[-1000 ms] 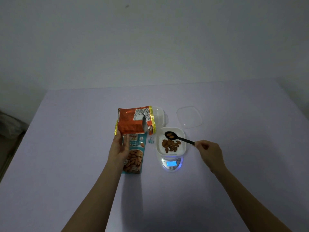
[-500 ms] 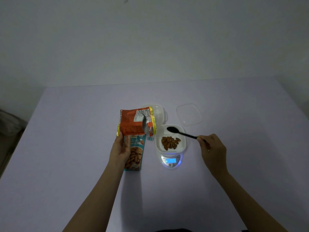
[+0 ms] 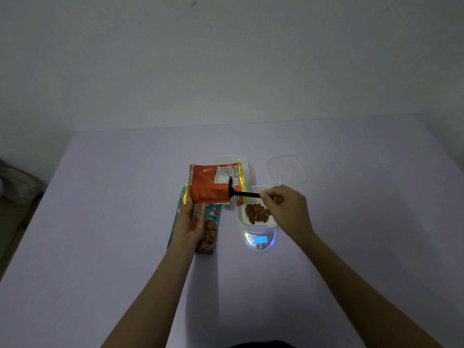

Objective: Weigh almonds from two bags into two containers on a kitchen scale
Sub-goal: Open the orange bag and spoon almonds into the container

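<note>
Spoon (image 3: 244, 194) head inside orange bag (image 3: 209, 184) mouth. Right hand (image 3: 285, 209) pinches handle; left hand (image 3: 190, 222) grips bag corner. Hold bag steady, take small scoop, carry flat to bowl (image 3: 251, 224) on scale (image 3: 259, 241).

My left hand (image 3: 191, 222) is just left of frame centre, with the thumb up on the lower left corner of the orange bag (image 3: 210, 185) and the fingers under its bottom edge, gripping it. Left forearm (image 3: 150, 292) is bare and rises from the bottom edge. My right hand (image 3: 286, 209) is right of centre, back toward the camera, fingers curled. Its fingertips pinch the handle end of the black spoon (image 3: 247, 195), which points left. Right forearm (image 3: 371, 290) is bare and enters from the lower right corner. The hands don't touch.
</note>
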